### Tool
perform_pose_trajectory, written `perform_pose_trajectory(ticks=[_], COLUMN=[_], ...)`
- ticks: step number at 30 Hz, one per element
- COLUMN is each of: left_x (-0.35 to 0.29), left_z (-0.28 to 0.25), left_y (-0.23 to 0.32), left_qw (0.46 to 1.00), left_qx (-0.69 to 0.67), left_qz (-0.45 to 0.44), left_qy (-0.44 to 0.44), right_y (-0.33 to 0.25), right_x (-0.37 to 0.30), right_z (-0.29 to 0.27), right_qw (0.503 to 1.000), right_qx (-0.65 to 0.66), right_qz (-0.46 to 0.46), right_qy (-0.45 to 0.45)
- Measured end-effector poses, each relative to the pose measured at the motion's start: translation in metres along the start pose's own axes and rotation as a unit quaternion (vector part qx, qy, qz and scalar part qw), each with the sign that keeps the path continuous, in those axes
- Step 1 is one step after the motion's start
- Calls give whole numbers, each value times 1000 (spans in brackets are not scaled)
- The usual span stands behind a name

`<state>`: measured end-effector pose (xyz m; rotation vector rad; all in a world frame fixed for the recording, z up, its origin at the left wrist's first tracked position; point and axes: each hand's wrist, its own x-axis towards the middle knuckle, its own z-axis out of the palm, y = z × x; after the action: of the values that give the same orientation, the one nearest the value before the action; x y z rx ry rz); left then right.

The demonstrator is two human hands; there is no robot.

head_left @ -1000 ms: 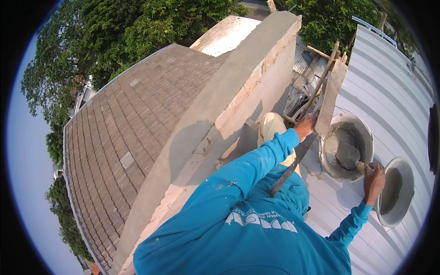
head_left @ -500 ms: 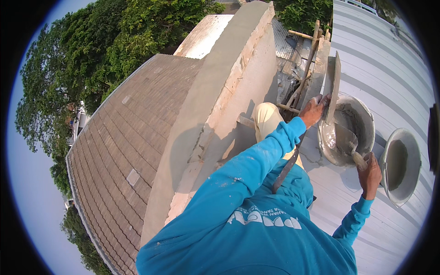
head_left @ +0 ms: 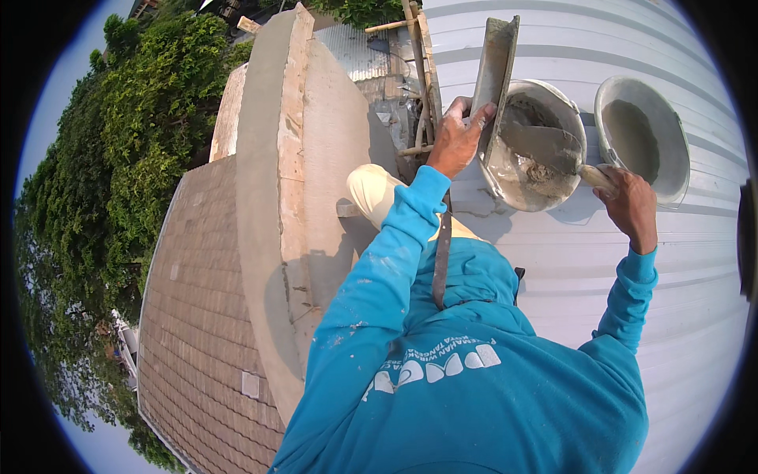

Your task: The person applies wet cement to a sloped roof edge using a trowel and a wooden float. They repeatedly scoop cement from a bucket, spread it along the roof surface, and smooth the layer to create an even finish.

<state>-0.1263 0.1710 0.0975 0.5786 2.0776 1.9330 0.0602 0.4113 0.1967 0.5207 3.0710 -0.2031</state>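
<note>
My left hand (head_left: 464,138) is closed round the lower end of a long, narrow, mortar-stained board (head_left: 496,67) with an angled, trough-like section. The board leans upright along the left side of a bucket (head_left: 583,130) holding wet grey mortar (head_left: 521,175). In my right hand (head_left: 632,207) is the pale handle of a trowel (head_left: 545,146). Its grey-coated blade lies across the inside of the bucket, over the mortar, pointing toward the board. Whether the blade carries a load I cannot tell.
Right of the mortar bucket stands a second bucket (head_left: 681,150) with greyish liquid. Both rest on a ribbed metal roof (head_left: 553,276). A plastered wall (head_left: 264,158) runs along the left, with a tiled roof (head_left: 201,292) beyond. Wooden poles (head_left: 418,71) stand behind my knee.
The trowel blade has come up from the wet mortar and now lies flatter, reaching toward the board. My view has swung, shifting the buckets left and up in the picture.
</note>
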Motion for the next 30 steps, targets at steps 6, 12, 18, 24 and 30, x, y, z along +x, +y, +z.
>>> perform_pose_trajectory(ticks=[6,12,18,24,30], left_x=[-5,-8,-10,-8,2], left_z=[4,16,16,5,-32], left_y=[16,19,25,21,-32], left_qw=[998,998,999,999,995], left_qx=[59,59,31,45,15], left_qz=[-15,25,6,-23,-93], left_qy=[-12,-10,-25,-8,25], right_y=[17,3,28,51,47], right_x=[0,-2,-11,-11,0], right_z=[-9,2,39,45,31], right_qw=[996,998,980,905,909], right_qx=[-58,-3,162,342,358], right_qz=[-18,-21,-34,81,78], right_qy=[57,-60,-115,-241,-197])
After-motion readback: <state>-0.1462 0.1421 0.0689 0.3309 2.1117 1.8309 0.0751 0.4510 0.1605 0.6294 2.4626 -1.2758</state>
